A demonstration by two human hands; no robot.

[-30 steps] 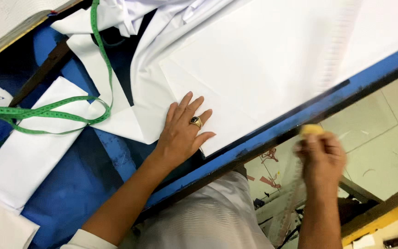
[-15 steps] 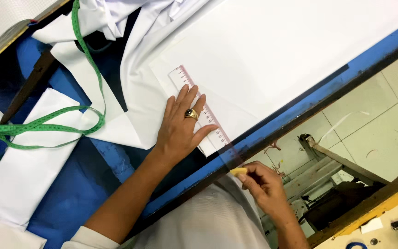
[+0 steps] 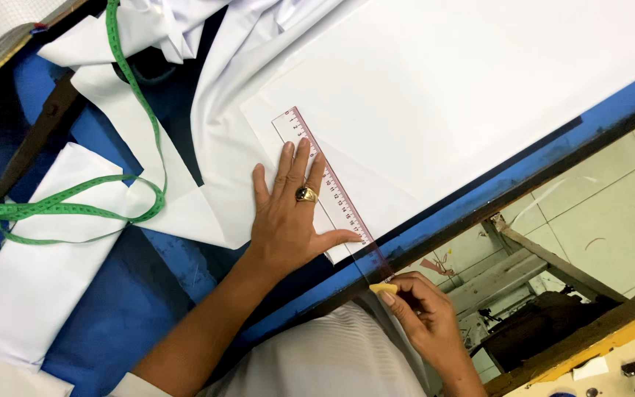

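White cotton cloth point(image 3: 479, 95) lies smooth across the blue-topped cutting table point(image 3: 479, 195), and on it sits a clear plastic ruler with red markings point(image 3: 328, 187), running slantwise down toward the table's near edge. Left hand point(image 3: 288, 217) is pressed flat on the cloth, fingers spread and released, gripping nothing; its fingertips and thumb rest on the ruler, pinning it down. A gold ring with a dark stone point(image 3: 306, 194) shows on one finger. Right hand point(image 3: 424, 316) is down past the table edge, near the ruler's lower end, fingers pinched shut around a small yellow piece of tailor's chalk point(image 3: 384, 288). Off to the left, a green measuring tape point(image 3: 123, 132) loops over loose white fabric pieces point(image 3: 31, 279) lying on the blue surface, well apart from both hands.
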